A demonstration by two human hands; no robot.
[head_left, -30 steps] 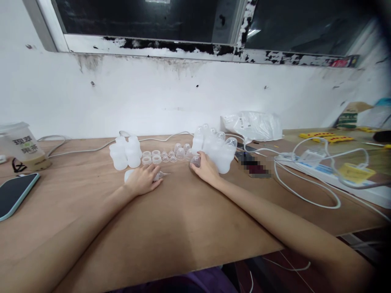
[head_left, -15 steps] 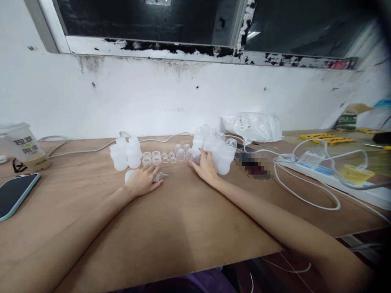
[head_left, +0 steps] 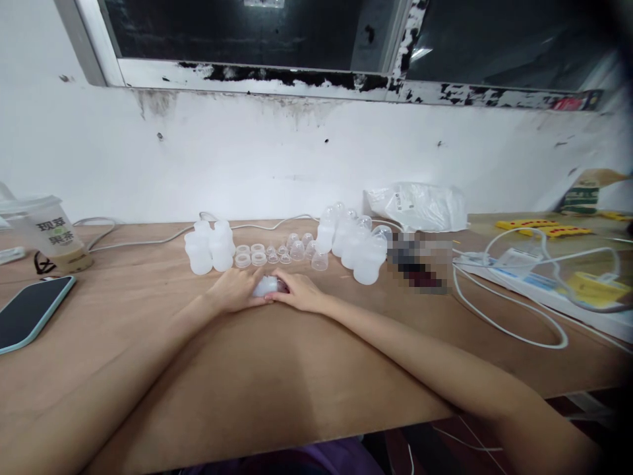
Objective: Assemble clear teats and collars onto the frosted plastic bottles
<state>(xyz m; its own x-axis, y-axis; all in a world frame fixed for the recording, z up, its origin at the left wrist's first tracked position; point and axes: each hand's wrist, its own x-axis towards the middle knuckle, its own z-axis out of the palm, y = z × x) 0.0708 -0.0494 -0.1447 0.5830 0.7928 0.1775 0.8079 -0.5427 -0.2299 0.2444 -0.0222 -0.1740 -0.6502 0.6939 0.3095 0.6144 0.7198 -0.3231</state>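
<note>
A frosted white baby bottle (head_left: 266, 286) lies sideways low over the table, its left part wrapped by my left hand (head_left: 231, 291). From the other end my right hand (head_left: 302, 293) closes around a clear domed cap (head_left: 283, 285) against the bottle's top. Fingers hide much of the joint, so I cannot tell how tightly it sits. Behind the hands are collar rings (head_left: 250, 256), small clear nipples (head_left: 278, 255) and several loose caps (head_left: 297, 250). Uncapped bottles (head_left: 202, 251) stand to the left; bottles with domed caps (head_left: 368, 257) stand to the right.
A phone (head_left: 34, 313) and a drink cup (head_left: 57, 234) are at the left. A white plastic bag (head_left: 420, 206) lies against the wall. At the right, looped cables (head_left: 487, 315) surround a power strip (head_left: 588, 307). The table's front edge runs close to me.
My right hand has moved left from the loose caps beside the capped bottles, bringing a clear cap to the bottle. My left hand has shifted slightly, staying on the bottle. The view has turned slightly.
</note>
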